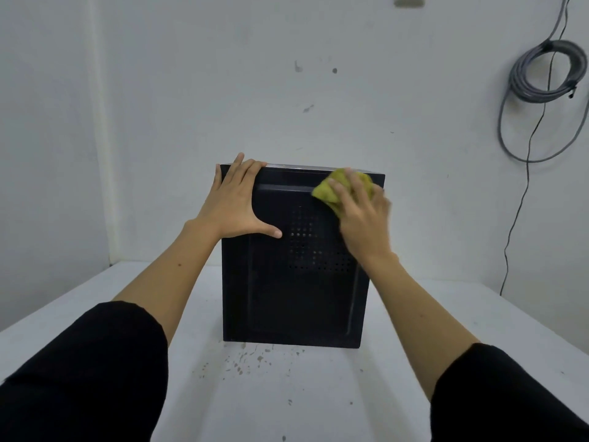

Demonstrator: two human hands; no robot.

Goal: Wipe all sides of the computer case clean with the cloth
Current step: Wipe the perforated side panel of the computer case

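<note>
A black computer case (296, 301) stands on the white table (287, 393), its side panel with a patch of vent holes facing me. My left hand (234, 202) lies flat on the panel's upper left, fingers reaching over the top edge, thumb spread out to the right. My right hand (360, 215) presses a crumpled yellow cloth (328, 191) against the panel's upper right corner, fingers spread over the cloth. The hand looks slightly blurred. The case's far sides and underside are hidden.
A white wall stands close behind the case. A coil of grey cable (548, 71) hangs on the wall at the upper right, with a thin black wire (522, 199) trailing down. Brown specks (245, 362) mark the table in front of the case.
</note>
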